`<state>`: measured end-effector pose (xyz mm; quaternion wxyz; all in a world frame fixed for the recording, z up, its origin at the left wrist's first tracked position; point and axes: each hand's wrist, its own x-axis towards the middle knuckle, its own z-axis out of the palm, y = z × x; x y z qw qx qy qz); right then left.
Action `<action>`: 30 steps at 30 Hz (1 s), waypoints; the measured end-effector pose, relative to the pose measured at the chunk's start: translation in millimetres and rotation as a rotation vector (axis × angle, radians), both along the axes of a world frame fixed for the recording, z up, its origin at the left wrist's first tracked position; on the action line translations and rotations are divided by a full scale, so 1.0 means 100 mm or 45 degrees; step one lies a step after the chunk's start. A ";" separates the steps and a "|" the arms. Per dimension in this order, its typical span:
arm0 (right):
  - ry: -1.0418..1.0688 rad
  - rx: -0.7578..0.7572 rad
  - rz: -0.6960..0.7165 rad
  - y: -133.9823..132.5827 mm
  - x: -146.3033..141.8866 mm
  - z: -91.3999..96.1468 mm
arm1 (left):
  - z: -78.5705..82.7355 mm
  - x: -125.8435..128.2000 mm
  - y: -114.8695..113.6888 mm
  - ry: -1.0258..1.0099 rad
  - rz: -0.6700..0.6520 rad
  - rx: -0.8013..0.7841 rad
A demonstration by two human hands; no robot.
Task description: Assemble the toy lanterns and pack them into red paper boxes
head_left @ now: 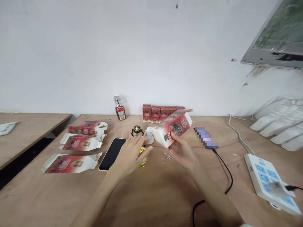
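My right hand (181,152) grips a red and white carton (174,127), tilted with its open white end toward the left. My left hand (131,154) lies over a small yellow-gold bottle (143,159) on the wooden table (153,195), fingers curled round it. A clear plastic piece (149,135) sits just at the carton's open end. A small dark and gold cap (137,130) stands behind my left hand. Several tiny silver beads (167,156) lie below the carton.
A black phone (112,153) lies left of my hand. Three flat red cartons (81,142) lie at the left. A row of upright red boxes (161,113) and a small red bottle (120,110) stand by the wall. A white power strip (267,178) and black cable (224,176) lie right.
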<state>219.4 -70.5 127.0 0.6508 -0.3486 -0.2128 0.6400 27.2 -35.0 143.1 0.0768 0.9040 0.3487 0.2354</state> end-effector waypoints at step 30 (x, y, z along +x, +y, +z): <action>-0.196 0.020 0.022 -0.16 -0.23 -0.04 | 0.12 -0.09 -0.09 -0.207 0.044 0.341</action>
